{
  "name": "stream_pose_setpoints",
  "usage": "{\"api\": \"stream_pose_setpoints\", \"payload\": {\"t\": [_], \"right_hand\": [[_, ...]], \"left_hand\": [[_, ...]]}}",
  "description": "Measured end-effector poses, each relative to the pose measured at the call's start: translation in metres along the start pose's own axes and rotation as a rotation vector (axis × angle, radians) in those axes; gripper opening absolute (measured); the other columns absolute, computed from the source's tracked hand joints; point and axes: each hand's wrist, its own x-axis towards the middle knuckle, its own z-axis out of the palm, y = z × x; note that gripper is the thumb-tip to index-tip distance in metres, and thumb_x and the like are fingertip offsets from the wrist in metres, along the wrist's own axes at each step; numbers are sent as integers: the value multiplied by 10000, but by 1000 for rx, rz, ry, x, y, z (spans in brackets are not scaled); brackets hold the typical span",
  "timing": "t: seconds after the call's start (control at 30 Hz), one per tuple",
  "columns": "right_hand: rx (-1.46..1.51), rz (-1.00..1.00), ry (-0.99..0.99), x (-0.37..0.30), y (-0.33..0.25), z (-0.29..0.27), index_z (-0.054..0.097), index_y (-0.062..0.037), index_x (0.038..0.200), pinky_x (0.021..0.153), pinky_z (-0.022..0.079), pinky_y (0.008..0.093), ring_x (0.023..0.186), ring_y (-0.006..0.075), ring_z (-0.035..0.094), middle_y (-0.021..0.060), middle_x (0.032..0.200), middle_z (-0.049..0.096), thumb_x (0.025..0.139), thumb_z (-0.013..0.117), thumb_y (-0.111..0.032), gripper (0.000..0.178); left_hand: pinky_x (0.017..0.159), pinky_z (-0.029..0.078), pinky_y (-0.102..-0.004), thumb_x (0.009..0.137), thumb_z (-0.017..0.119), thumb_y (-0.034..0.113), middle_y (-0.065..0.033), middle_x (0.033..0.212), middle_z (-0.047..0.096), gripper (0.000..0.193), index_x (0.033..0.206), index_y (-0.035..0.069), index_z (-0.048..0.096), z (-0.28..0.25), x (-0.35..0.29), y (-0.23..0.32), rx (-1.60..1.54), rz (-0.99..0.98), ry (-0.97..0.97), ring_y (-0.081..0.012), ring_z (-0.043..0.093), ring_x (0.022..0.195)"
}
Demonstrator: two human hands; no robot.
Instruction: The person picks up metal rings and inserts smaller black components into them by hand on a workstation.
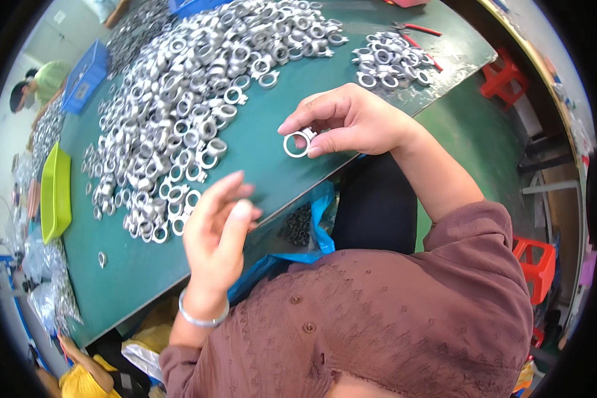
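Observation:
A silvery ring-shaped metal part (287,147) with a small lug on one side is pinched between the thumb and fingers of my right hand (351,123), just above the table's near edge. My left hand (215,229) is raised beside the pile, its fingers apart and slightly blurred, with nothing seen in it. A large heap of similar metal rings (186,99) spreads over the green table (272,106), its nearest rings just beyond my left hand. A smaller group of rings (391,60) lies at the far right.
Red-handled pliers (421,30) lie by the small group. A yellow-green tray (56,192) and a blue bin (85,76) stand at the left. Beneath the table edge, a blue bag (322,222) holds dark parts. Red stools (534,268) stand right. Other people sit at left.

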Motion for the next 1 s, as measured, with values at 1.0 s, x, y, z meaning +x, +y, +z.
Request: {"api": "stream_pose_setpoints", "payload": {"t": [1.0], "right_hand": [[384, -11, 14, 15, 20, 40, 570, 21, 1114, 816, 464, 252, 884, 106, 584, 60, 968, 635, 802, 620, -32, 320]], "left_hand": [[668, 533, -262, 924, 477, 140, -114, 894, 629, 193, 1013, -15, 550, 13, 20, -7, -633, -227, -89, -171, 634, 743]]}}
